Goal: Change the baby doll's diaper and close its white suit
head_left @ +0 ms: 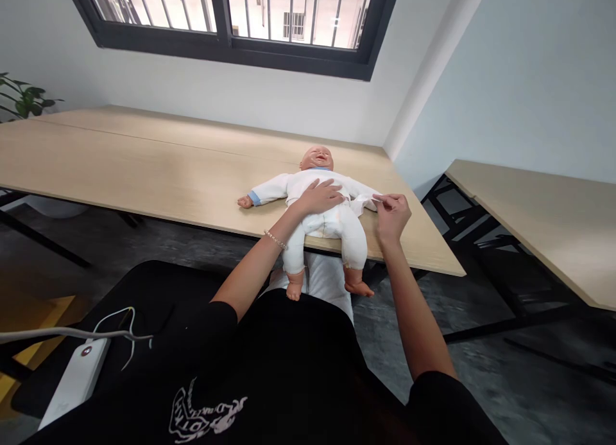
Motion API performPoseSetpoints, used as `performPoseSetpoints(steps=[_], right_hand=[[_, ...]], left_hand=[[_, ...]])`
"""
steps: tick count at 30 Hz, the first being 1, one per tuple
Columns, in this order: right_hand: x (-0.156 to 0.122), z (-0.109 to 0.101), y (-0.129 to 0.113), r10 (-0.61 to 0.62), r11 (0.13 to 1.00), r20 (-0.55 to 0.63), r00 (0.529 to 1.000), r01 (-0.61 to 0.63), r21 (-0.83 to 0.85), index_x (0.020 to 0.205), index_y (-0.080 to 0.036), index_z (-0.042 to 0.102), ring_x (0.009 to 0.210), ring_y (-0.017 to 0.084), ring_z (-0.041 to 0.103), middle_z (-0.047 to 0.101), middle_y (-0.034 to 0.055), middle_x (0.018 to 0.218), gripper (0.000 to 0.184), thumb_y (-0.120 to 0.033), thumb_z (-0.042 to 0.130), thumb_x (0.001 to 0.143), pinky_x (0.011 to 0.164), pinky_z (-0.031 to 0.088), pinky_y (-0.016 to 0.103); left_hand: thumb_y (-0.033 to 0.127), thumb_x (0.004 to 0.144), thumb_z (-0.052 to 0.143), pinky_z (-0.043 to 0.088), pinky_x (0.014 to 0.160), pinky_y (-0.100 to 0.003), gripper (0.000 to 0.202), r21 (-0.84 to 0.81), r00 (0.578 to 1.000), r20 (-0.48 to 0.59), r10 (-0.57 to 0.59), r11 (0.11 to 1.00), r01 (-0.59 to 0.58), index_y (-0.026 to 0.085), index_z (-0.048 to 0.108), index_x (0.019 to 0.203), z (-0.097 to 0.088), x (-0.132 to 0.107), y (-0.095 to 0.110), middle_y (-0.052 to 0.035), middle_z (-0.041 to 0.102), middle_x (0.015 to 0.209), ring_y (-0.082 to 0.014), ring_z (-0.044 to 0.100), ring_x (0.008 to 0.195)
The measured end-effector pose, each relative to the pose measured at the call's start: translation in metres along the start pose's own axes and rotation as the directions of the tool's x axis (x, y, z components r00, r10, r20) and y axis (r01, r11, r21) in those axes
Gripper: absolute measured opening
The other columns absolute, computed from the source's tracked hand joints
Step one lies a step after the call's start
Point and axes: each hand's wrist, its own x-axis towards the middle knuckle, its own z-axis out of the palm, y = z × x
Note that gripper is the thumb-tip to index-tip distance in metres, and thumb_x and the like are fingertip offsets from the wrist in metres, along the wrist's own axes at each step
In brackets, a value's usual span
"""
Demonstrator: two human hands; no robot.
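A baby doll lies on its back near the table's front edge, its feet hanging over the side. It wears a white shirt with blue at the neck and cuff. A white diaper shows at its hips. My left hand rests flat on the doll's belly, fingers stretched out. To the right of the doll, my right hand is closed in a pinch on the end of a white cloth flap, drawn out from the doll's side. Whether the flap belongs to the shirt or the diaper I cannot tell.
The doll lies on a long wooden table under a barred window. Another table stands to the right across a gap. A white power bank with cables sits at lower left, a plant at far left.
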Motion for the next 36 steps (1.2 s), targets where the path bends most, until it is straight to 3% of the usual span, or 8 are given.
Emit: performPoseSetpoints(steps=[4,6,11,16,21,27,31,36], right_hand=[[-0.003,0.000,-0.005,-0.235,0.972,-0.001,0.972,0.235,-0.013,0.096,-0.022,0.081,0.090,0.024,0.066,0.065,0.0077,0.092,0.024,-0.025,0.057,0.094,0.084,0.057,0.040],[-0.003,0.003,-0.008,-0.360,0.932,0.046,0.932,0.361,-0.020,0.099,-0.023,0.081,0.092,0.024,0.068,0.068,0.0080,0.094,0.025,-0.025,0.056,0.097,0.085,0.057,0.039],[0.007,0.021,-0.020,-0.532,0.835,0.190,0.825,0.548,-0.042,0.099,-0.024,0.080,0.088,0.024,0.068,0.071,0.0075,0.094,0.028,-0.022,0.052,0.101,0.079,0.056,0.037],[0.014,0.033,-0.031,-0.615,0.759,0.299,0.730,0.650,-0.027,0.098,-0.022,0.078,0.092,0.023,0.070,0.074,0.0087,0.097,0.030,-0.016,0.049,0.100,0.080,0.055,0.035],[0.014,0.029,-0.043,-0.507,0.807,0.459,0.730,0.589,-0.046,0.100,-0.023,0.078,0.096,0.023,0.070,0.076,0.0071,0.104,0.029,-0.017,0.050,0.100,0.080,0.054,0.033],[0.017,0.031,-0.065,-0.337,0.916,0.535,0.774,0.400,-0.002,0.091,-0.021,0.079,0.091,0.025,0.068,0.073,0.0089,0.104,0.024,-0.018,0.055,0.095,0.084,0.054,0.038],[0.020,0.036,-0.076,-0.263,0.957,0.527,0.808,0.289,0.034,0.085,-0.020,0.077,0.079,0.022,0.066,0.073,0.0063,0.096,0.018,-0.017,0.060,0.090,0.082,0.054,0.037],[0.015,0.039,-0.083,-0.122,0.992,0.504,0.855,0.118,0.040,0.094,-0.018,0.076,0.080,0.024,0.071,0.078,0.0081,0.094,0.015,-0.025,0.063,0.090,0.083,0.056,0.038]], left_hand=[[0.049,0.110,0.033,0.004,0.132,-0.059,0.048,-0.013,0.998,-0.019,-0.057,0.998,0.056,0.035,0.065,0.141,-0.001,-0.003,0.003,0.0014,0.027,0.175,-0.0270,0.010,0.166],[0.048,0.109,0.036,0.004,0.132,-0.061,0.044,-0.037,0.999,-0.017,-0.041,0.999,0.040,0.034,0.066,0.137,-0.002,-0.005,0.004,0.0017,0.033,0.172,-0.0267,0.012,0.165],[0.042,0.107,0.042,0.005,0.132,-0.061,0.032,-0.108,0.998,-0.068,0.011,0.994,-0.019,0.024,0.056,0.130,-0.001,-0.006,0.004,-0.0043,0.063,0.146,-0.0213,0.047,0.148],[0.045,0.107,0.041,0.004,0.131,-0.060,0.043,-0.073,0.998,-0.066,0.002,0.997,-0.007,0.021,0.046,0.142,0.001,-0.004,0.004,-0.0111,0.050,0.159,-0.0260,0.042,0.152],[0.041,0.105,0.044,0.011,0.131,-0.058,0.029,-0.128,0.994,-0.108,-0.001,0.992,-0.013,0.021,0.055,0.123,0.001,-0.005,0.004,-0.0061,0.065,0.140,-0.0244,0.055,0.137],[0.026,0.093,0.059,0.040,0.114,-0.047,0.008,-0.214,0.950,-0.311,-0.040,0.976,-0.029,0.019,0.058,0.092,0.009,-0.003,-0.001,-0.0037,0.072,0.100,-0.0244,0.066,0.104],[0.020,0.085,0.066,0.050,0.095,-0.036,0.008,-0.279,0.909,-0.411,-0.074,0.959,-0.048,0.017,0.059,0.090,0.015,0.000,-0.007,-0.0057,0.068,0.098,-0.0231,0.064,0.100],[0.020,0.088,0.065,0.050,0.097,-0.036,0.013,-0.261,0.897,-0.434,-0.081,0.965,-0.040,0.017,0.058,0.079,0.016,0.002,-0.009,-0.0080,0.065,0.097,-0.0242,0.062,0.105]])
